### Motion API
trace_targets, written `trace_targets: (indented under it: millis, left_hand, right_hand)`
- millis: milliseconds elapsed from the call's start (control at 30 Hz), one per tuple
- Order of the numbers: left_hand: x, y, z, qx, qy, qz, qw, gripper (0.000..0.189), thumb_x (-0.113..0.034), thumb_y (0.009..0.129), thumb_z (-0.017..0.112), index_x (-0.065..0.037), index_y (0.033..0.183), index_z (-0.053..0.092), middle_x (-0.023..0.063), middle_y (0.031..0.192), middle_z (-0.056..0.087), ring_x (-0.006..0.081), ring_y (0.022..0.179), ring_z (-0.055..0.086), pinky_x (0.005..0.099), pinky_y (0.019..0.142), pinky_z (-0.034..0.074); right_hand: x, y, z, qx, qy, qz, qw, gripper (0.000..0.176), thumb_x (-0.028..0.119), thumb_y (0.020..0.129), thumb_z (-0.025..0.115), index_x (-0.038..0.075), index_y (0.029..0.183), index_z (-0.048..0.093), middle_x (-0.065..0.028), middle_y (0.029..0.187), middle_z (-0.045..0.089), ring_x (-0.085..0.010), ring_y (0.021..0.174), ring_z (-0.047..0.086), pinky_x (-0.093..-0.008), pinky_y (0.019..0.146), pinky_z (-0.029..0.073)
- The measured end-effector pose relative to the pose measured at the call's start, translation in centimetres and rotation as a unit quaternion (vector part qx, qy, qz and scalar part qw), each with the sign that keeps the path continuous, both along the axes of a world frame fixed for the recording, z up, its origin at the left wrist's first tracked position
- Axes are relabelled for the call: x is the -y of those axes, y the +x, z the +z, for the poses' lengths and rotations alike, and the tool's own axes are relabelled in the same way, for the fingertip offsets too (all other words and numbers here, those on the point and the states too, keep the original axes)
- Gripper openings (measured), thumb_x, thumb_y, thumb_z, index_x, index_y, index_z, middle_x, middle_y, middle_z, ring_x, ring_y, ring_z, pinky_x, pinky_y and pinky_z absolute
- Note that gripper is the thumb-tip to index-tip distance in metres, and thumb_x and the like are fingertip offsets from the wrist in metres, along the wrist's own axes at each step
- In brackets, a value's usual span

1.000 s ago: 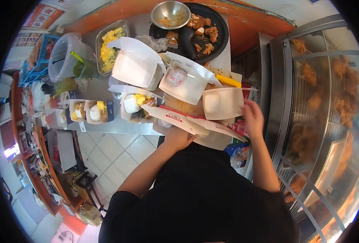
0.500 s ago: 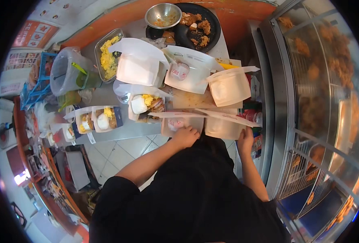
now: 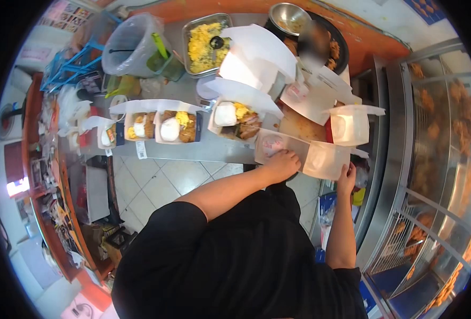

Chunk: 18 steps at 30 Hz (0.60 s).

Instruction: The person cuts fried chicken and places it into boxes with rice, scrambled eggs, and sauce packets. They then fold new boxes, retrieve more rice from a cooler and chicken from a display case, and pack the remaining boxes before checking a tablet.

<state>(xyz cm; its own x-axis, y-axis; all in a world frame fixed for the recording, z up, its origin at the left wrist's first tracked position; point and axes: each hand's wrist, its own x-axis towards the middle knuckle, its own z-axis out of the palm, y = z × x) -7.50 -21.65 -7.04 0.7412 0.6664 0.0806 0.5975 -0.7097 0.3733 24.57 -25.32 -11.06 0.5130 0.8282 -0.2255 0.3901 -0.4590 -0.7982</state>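
Observation:
An open white paper food box is at the counter's near edge, a panel with a pink print spread out to its left. My left hand rests with bent fingers on the near edge of that printed panel. At the box's right side, my right hand pinches the wall between thumb and fingers. Just left stands an open box filled with white rice, yellow egg and meat pieces. Behind my hands are another white box and an open box with a raised flap.
Further left, several filled boxes line the counter. At the back are a metal tray of scrambled egg, a clear plastic tub, a steel bowl and a black pan. A glass cabinet of fried food stands right.
The camera view has turned, so the counter things sit further right. The held box's flaps have folded down and its inside shows more. Both hands stay on it.

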Motion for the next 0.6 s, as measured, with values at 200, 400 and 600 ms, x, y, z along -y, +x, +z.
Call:
trace_targets:
  millis: [200,400,600]
  left_hand:
    - [1.6,-7.3,8.3,0.133,0.007,0.014,0.991,0.019,-0.016,0.078,0.073,-0.007,0.093,0.068,0.0060,0.093,0.066,0.0270,0.096,0.061,0.0409,0.087,0.048]
    - [-0.9,-24.3,11.0,0.176,0.157,0.315,0.919,0.020,0.000,0.082,0.060,-0.005,0.099,0.069,0.0139,0.088,0.066,0.0338,0.088,0.063,0.0438,0.078,0.048]
    - [-19.4,-45.2,14.1,-0.292,-0.189,0.453,0.821,0.028,-0.016,0.082,0.068,-0.006,0.108,0.075,0.0180,0.118,0.072,0.0366,0.106,0.069,0.0473,0.092,0.055]
  right_hand:
    - [4.4,2.5,-1.7,0.029,0.088,-0.072,0.993,0.051,0.039,0.107,0.053,-0.001,0.138,0.055,-0.0172,0.130,0.063,-0.0259,0.115,0.061,-0.0348,0.101,0.047]
    - [15.1,3.7,-2.4,-0.171,-0.016,-0.184,0.968,0.043,0.039,0.107,0.052,0.005,0.132,0.059,-0.0100,0.114,0.066,-0.0153,0.090,0.064,-0.0270,0.072,0.053]
    - [25.1,5.5,-3.9,-0.165,-0.163,-0.196,0.953,0.034,0.037,0.100,0.059,0.013,0.125,0.061,-0.0038,0.100,0.068,-0.0146,0.077,0.064,-0.0291,0.062,0.048]
